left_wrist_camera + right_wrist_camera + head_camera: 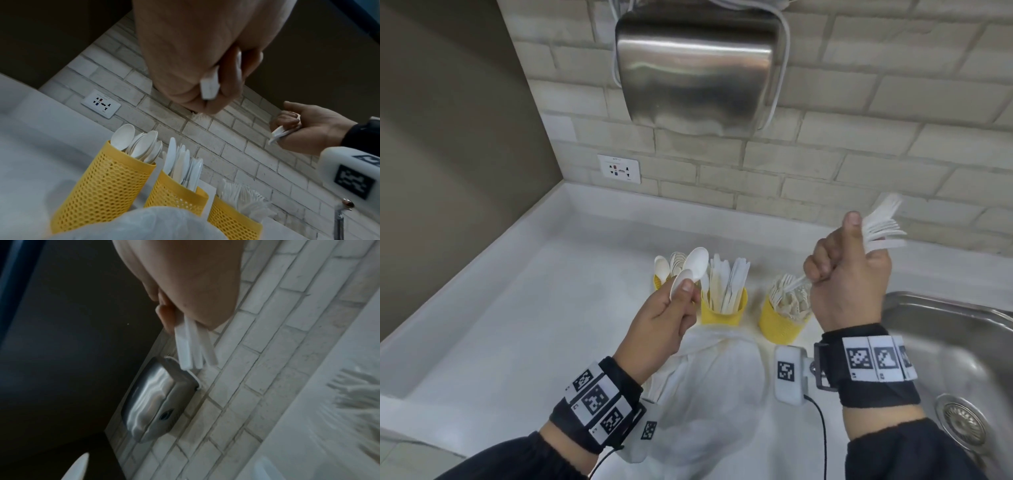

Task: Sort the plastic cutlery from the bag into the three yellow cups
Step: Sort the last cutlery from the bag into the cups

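**Both hands full of cutlery above the three yellow cups**

The person's left hand [664,318] is raised just in front of the spoon cup [107,183], thumb and curled fingers pinching two white plastic spoons [688,270] by their handles, bowls pointing up and away. The right hand [849,274] is held higher, above and to the right of the fork cup [782,320], fist clenched round a bundle of white plastic forks [883,229]; the handles fan out past the thumb and the tines poke from the underside of the fist, toward the cups.

The mesh cups stand in a row on the white counter [524,308], at the far edge of the plastic bag [709,387] lying crumpled between the two wrists. The leftmost cup holds spoons, bowls up. The knife cup [724,310] in the middle is packed with white knives, blades up. The fork cup on the right is stuffed with forks, tines up. To the right of that cup lies a steel sink [945,342].
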Motion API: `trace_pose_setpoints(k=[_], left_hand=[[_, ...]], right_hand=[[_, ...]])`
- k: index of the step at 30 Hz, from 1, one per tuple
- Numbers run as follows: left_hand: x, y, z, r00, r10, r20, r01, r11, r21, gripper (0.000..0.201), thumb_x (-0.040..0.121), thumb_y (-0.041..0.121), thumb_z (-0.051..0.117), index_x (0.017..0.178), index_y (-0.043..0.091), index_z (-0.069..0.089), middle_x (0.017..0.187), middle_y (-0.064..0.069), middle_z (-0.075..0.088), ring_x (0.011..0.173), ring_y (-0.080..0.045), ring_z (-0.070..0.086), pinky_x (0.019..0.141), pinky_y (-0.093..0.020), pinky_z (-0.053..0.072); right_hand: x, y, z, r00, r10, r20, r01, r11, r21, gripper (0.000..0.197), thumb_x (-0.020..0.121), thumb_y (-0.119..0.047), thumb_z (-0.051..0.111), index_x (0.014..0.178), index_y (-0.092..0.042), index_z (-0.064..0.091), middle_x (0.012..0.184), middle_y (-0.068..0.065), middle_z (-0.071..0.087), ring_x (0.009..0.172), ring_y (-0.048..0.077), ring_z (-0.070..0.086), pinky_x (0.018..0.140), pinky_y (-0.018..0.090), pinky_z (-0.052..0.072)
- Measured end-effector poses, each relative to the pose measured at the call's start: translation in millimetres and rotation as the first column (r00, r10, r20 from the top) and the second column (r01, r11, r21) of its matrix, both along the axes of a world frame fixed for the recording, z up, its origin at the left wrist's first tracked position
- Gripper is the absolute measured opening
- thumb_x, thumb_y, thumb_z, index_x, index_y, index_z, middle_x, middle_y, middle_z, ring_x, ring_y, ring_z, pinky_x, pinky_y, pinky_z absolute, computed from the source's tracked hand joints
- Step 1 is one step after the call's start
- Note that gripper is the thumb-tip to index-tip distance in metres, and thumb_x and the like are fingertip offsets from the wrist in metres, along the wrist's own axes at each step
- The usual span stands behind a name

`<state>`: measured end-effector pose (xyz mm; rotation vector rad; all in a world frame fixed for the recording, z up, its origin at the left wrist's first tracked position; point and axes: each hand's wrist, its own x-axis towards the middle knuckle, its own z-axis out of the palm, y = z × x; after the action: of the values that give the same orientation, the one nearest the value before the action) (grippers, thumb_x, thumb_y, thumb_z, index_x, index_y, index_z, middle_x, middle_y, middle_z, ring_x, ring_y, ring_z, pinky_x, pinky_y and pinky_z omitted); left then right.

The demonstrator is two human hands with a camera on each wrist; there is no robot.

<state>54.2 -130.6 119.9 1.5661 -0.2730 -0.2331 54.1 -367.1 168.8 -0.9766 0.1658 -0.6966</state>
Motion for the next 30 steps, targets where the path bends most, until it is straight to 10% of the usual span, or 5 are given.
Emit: trace_pose_setpoints(k=[9, 17, 24, 30], left_hand=[[0.3, -11.5, -13.0, 0.996, -0.064, -0.062, 0.065, 0.998, 0.004, 0.043, 0.109, 0.039, 0.043, 0.091, 0.001, 0.047, 0.07, -0.007, 0.023, 0.052, -0.012, 0.018, 0.042, -0.021, 0.018], [-1.7, -27.0, -11.4, 0.99, -0.126, -0.064, 0.128, 0.992, 0.018, 0.045, 0.102, 0.046, 0.051, 0.078, 0.01, 0.04, 0.071, -0.01, 0.023, 0.053, -0.013, 0.019, 0.044, -0.024, 0.018], [5.0, -51.5, -18.2, 0.994, -0.109, 0.013, 0.105, 0.982, 0.155, 0.049, 0.098, 0.021, 0.068, 0.062, 0.018, 0.034, 0.054, 0.009, 0.029, 0.048, -0.01, 0.028, 0.048, -0.016, 0.028], [9.3, -76.0, -26.3, 0.994, -0.1, -0.044, 0.104, 0.988, 0.113, 0.057, 0.094, 0.015, 0.073, 0.062, 0.004, 0.027, 0.058, -0.003, 0.023, 0.052, -0.016, 0.025, 0.05, -0.023, 0.027]], right_hand=[[-1.7, -37.5, -9.8, 0.974, -0.218, -0.061, 0.219, 0.976, 0.01, 0.035, 0.104, -0.028, 0.059, 0.074, -0.027, 0.042, 0.05, -0.01, 0.023, 0.043, 0.011, 0.021, 0.044, 0.021, 0.025], [-7.1, -45.7, -47.2, 0.988, -0.122, -0.092, 0.123, 0.992, 0.009, 0.041, 0.105, -0.023, 0.056, 0.071, -0.028, 0.036, 0.049, -0.01, 0.021, 0.04, 0.008, 0.015, 0.042, 0.017, 0.016], [-3.3, -44.5, -56.0, 0.972, -0.218, -0.085, 0.223, 0.974, 0.046, 0.038, 0.107, -0.025, 0.054, 0.072, -0.029, 0.04, 0.049, -0.01, 0.022, 0.042, 0.011, 0.018, 0.045, 0.023, 0.019], [14.6, -45.7, -65.8, 0.951, -0.201, -0.236, 0.124, 0.944, -0.306, 0.038, 0.105, -0.029, 0.056, 0.069, -0.024, 0.046, 0.044, -0.008, 0.039, 0.04, 0.015, 0.037, 0.051, 0.03, 0.04]])
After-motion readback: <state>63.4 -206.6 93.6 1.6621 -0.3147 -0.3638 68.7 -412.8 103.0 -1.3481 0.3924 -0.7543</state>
